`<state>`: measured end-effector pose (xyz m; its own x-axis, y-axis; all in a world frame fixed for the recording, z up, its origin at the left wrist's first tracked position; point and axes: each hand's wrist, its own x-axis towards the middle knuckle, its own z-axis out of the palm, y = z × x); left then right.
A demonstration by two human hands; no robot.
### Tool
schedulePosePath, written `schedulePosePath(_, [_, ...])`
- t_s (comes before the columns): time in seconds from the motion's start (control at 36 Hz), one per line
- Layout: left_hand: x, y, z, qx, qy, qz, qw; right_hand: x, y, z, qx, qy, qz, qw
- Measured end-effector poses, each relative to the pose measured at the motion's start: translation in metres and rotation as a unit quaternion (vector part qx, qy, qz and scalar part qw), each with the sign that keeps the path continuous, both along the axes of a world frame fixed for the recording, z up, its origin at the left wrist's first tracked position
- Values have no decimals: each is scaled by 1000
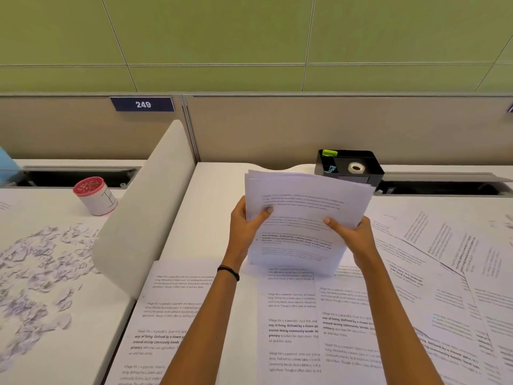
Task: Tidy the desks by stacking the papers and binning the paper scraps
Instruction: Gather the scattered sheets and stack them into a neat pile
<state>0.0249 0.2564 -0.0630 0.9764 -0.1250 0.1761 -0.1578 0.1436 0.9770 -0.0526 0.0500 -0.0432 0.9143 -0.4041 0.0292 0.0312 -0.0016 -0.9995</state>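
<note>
Across the top of the frame we see a wall (222, 37) of yellow-green panels with thin grey seams. Below it is a beige partition (277, 126) with a navy plate (143, 104) bearing white digits. At left, a white cup (95, 196) shows a red top, and grey-white scraps (41, 268) speckle the lower left. At centre, the held sheets (305, 207) and loose sheets (291, 329) are white with black print, some lines bold. We note a black organiser (372, 165) with a lime-green insert (329, 153), and a black wristband (229, 271).

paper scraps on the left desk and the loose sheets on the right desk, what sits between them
A white curved divider stands upright between the paper scraps and the loose sheets; the head view shows it.
</note>
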Motion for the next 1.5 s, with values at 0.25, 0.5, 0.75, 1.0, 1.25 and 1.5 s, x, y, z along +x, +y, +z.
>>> schedulePosePath(0.25, [-3,-7,-15,19,40,-2,999,-2,8,-6,21,1,-9,1000])
schedulePosePath(0.5, [0,-3,2,9,-8,3,1000,1,2,6,11,-34,-5,999])
schedulePosePath(0.75, [0,-3,-6,29,18,-14,999,-1,3,-19,21,15,-6,1000])
schedulePosePath(1.0, [1,-2,-11,37,10,-8,999,3,2,-19,23,29,-28,999])
schedulePosePath(1.25, [8,24,54,89,-192,46,976,5,-7,1,-87,0,-10,996])
schedulePosePath(1.5, [12,37,94,385,-302,-25,871,11,6,26,-232,-23,80,969])
